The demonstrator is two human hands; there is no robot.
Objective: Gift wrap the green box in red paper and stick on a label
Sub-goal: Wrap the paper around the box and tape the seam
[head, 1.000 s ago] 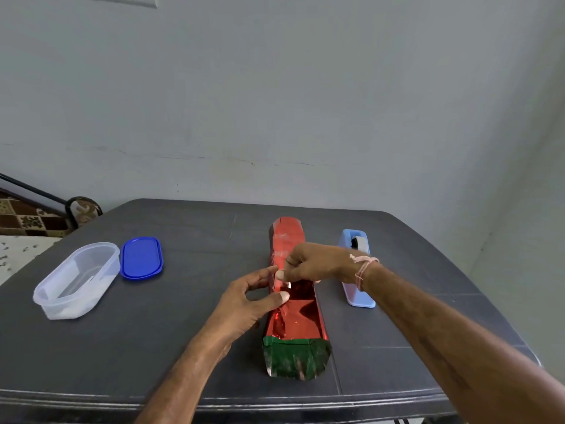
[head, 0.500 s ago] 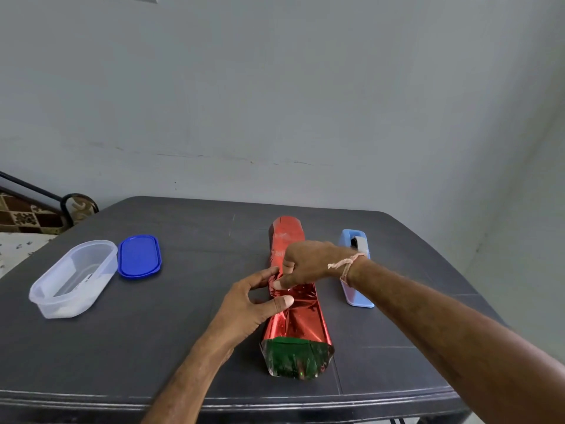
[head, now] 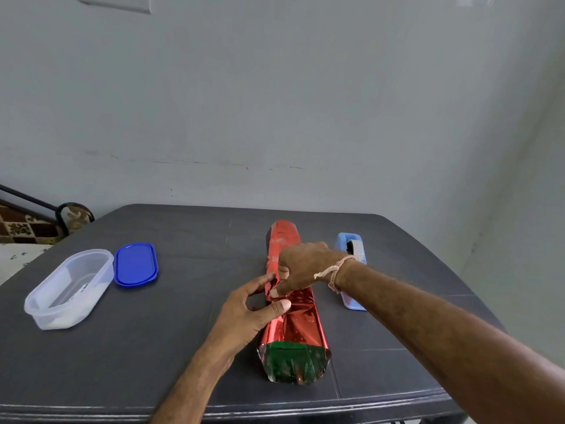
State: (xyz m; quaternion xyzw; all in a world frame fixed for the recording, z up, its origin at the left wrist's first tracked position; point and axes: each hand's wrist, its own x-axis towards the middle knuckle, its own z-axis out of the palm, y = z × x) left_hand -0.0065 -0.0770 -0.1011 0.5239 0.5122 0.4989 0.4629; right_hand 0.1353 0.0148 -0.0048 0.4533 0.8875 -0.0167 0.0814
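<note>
Pinching red paper (head: 295, 325) seam, gap now closed

Red paper (head: 295, 322): shiny foil, wrapped as long narrow sleeve, lying flat on dark tabletop (head: 153, 347), centre of frame, running from lower centre toward far edge. Top creased at mid-length. Near end open, rim crinkled. Green box (head: 290, 359) visible inside opening.

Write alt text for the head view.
The left hand and right hand pinch the red paper closed over a long green box on a dark table. A tape dispenser lies right; a clear container and blue lid left.
</note>
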